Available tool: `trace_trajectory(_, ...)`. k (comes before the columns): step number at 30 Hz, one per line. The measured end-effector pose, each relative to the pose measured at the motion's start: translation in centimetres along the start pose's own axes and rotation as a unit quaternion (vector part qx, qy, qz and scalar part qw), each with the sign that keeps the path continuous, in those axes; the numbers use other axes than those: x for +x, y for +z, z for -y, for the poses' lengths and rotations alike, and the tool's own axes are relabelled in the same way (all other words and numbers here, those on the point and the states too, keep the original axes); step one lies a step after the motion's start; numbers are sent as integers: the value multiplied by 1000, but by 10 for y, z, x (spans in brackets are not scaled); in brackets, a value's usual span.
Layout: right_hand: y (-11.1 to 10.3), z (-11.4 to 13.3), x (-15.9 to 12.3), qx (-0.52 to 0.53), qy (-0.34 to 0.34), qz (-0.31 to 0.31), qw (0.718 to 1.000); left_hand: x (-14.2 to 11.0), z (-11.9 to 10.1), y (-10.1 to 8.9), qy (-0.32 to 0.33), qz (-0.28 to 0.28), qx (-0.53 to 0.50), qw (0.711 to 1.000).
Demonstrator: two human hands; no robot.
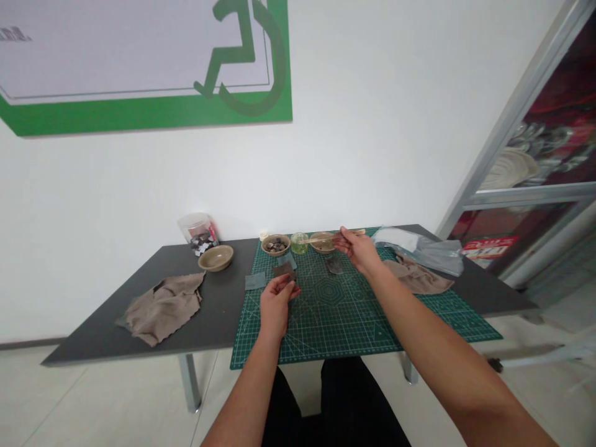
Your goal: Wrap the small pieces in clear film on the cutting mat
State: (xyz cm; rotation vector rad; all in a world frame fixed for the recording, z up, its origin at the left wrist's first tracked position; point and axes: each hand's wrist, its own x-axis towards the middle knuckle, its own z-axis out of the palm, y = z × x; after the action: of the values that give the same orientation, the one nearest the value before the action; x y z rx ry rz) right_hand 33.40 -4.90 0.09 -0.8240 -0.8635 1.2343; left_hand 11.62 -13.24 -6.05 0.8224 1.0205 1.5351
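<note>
My left hand (pixel 275 302) pinches a small dark brown square piece (pixel 284 269) between thumb and fingers, just above the green cutting mat (pixel 326 323). Held in my right hand (pixel 356 249) is a thin wooden stick (pixel 325 239), slanting to the left. Its far end reaches the small greenish clear jar (pixel 299 243); whether it dips inside, I cannot tell. Grey-blue squares (pixel 255 281) lie beside my left hand. A dark, see-through piece (pixel 334 266) rests on the mat below my right hand.
A bowl of dark chips (pixel 275 244) and another brown bowl (pixel 321 246) flank the jar. Leftward are a third bowl (pixel 216 258), a tub of chips (pixel 199 234) and a brown cloth (pixel 165 305). A plastic bag (pixel 421 248) and another cloth (pixel 414 275) lie right.
</note>
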Motion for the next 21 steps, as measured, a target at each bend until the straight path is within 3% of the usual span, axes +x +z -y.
trace_trajectory(7,-10,-21,-39,38,76,36,996,0,3,1,19,28,12,999)
trace_trajectory(11,-14,-24,-38,27,93,64,993,1,3,1,37,31,29,998)
trace_trajectory(21,-25,-32,-33,-8,133,60,989,-2,1,3,47,28,25,998)
